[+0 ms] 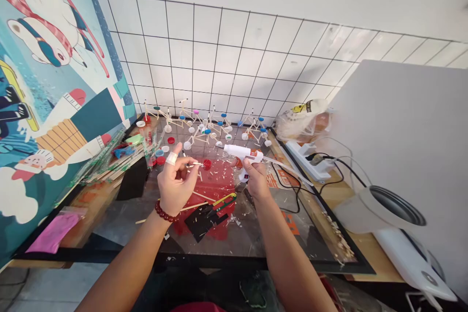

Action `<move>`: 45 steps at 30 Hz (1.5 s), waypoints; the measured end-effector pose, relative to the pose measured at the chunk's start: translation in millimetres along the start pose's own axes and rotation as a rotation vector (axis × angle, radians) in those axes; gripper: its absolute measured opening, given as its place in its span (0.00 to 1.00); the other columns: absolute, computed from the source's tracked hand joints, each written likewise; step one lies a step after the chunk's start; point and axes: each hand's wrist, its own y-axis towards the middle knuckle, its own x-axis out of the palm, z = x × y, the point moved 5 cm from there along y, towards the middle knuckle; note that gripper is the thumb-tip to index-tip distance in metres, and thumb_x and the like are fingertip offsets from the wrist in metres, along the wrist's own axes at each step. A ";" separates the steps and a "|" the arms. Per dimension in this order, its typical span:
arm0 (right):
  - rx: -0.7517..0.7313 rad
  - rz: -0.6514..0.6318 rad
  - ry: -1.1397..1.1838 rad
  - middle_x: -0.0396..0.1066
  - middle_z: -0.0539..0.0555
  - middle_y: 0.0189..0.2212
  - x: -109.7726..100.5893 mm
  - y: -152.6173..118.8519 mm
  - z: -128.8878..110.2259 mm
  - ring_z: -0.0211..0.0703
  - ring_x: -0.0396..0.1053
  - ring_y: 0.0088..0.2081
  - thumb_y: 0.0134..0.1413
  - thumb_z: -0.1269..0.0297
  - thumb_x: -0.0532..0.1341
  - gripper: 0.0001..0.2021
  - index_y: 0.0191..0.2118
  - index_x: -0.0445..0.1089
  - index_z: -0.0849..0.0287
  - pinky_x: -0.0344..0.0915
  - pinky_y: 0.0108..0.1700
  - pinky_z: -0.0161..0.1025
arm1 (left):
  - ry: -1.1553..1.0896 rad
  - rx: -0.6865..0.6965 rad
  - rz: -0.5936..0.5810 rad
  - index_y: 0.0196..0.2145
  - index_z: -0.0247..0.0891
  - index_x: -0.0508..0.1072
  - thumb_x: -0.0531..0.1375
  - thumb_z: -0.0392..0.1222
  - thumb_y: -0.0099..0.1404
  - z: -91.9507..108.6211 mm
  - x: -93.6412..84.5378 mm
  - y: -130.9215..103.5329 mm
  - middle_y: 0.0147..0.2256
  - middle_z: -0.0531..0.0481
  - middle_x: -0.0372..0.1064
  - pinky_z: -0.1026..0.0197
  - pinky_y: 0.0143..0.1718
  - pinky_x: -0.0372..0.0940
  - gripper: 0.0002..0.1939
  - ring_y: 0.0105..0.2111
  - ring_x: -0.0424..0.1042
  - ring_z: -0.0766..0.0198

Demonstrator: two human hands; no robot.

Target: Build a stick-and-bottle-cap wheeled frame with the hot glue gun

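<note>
My right hand (257,179) is wrapped round the handle of a white hot glue gun (239,151), a glue stick (272,161) showing at its rear. Its nozzle points left, apart from my left hand. My left hand (176,180), bandaged on one finger, pinches a small pale stick piece (197,164) between thumb and fingertip. Just beyond that piece is a red bottle cap (207,164). Below, a green-and-yellow utility knife (224,201) rests on a black sheet (201,222), with thin wooden sticks (193,206) close by.
Several small stick figures with bottle caps (207,131) stand at the back. Packed wooden sticks (106,165) and a pink packet (54,231) lie left. On the right are a power strip (309,161), a black cable (298,195) and a white lamp (365,209).
</note>
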 end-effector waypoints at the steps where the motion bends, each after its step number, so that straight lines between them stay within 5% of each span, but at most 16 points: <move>1: 0.007 0.011 -0.020 0.75 0.54 0.28 -2.3 1.3 1.2 0.44 0.67 0.28 0.54 0.44 0.59 0.20 0.32 0.74 0.58 0.61 0.32 0.38 | 0.017 0.028 -0.010 0.61 0.41 0.63 0.65 0.35 0.60 0.8 0.5 -0.4 0.32 0.53 0.76 0.67 0.25 0.63 0.32 0.21 0.63 0.72; 8: 0.107 0.066 -0.513 0.78 0.58 0.37 -18.8 11.0 17.5 0.52 0.72 0.41 0.53 0.48 0.58 0.18 0.35 0.74 0.59 0.64 0.47 0.44 | 0.076 0.002 -0.059 0.61 0.41 0.63 0.64 0.35 0.60 1.1 3.8 -0.7 0.30 0.54 0.76 0.69 0.23 0.60 0.32 0.19 0.59 0.74; 17: 0.247 -0.055 -0.647 0.80 0.56 0.34 -8.6 8.8 32.8 0.53 0.75 0.37 0.50 0.60 0.63 0.09 0.35 0.78 0.58 0.66 0.43 0.44 | 0.127 -0.144 -0.146 0.61 0.42 0.63 0.64 0.36 0.58 1.1 5.4 2.8 0.28 0.56 0.76 0.69 0.25 0.61 0.34 0.19 0.60 0.72; 23: 0.213 -0.116 -0.735 0.79 0.57 0.32 -10.1 4.5 15.4 0.52 0.74 0.35 0.47 0.59 0.68 0.09 0.33 0.78 0.57 0.65 0.38 0.41 | 0.119 -0.155 -0.185 0.61 0.41 0.65 0.64 0.35 0.58 0.4 8.5 1.9 0.26 0.57 0.73 0.69 0.24 0.61 0.33 0.18 0.60 0.72; 31: 0.233 -0.136 -1.360 0.77 0.63 0.28 -24.6 -14.2 -33.4 0.55 0.73 0.33 0.52 0.65 0.65 0.07 0.25 0.76 0.59 0.59 0.34 0.42 | 0.194 -0.106 -0.228 0.62 0.40 0.62 0.63 0.34 0.57 0.7 12.1 0.6 0.25 0.58 0.73 0.67 0.25 0.62 0.36 0.18 0.62 0.71; 34: 0.114 -0.226 -1.197 0.76 0.58 0.25 -2.9 -27.0 -48.2 0.49 0.72 0.30 0.53 0.66 0.64 0.07 0.26 0.76 0.56 0.59 0.33 0.40 | 0.244 -0.069 -0.266 0.64 0.41 0.58 0.63 0.33 0.57 2.8 14.6 -1.3 0.25 0.58 0.74 0.67 0.25 0.63 0.38 0.18 0.64 0.70; 39: -0.367 -0.271 -0.570 0.76 0.54 0.34 53.2 -46.0 -73.8 0.45 0.72 0.36 0.59 0.58 0.64 0.13 0.49 0.73 0.53 0.65 0.42 0.41 | 0.319 0.017 -0.367 0.66 0.43 0.56 0.64 0.32 0.56 7.2 19.6 -7.4 0.28 0.56 0.76 0.65 0.25 0.63 0.42 0.20 0.68 0.67; 45: -0.409 -0.278 -0.585 0.77 0.56 0.34 71.1 -47.8 -64.9 0.47 0.71 0.37 0.60 0.68 0.59 0.09 0.40 0.77 0.54 0.65 0.44 0.44 | 0.399 0.159 -0.414 0.64 0.42 0.60 0.61 0.30 0.55 8.5 26.0 -14.9 0.26 0.54 0.76 0.64 0.26 0.63 0.39 0.21 0.70 0.64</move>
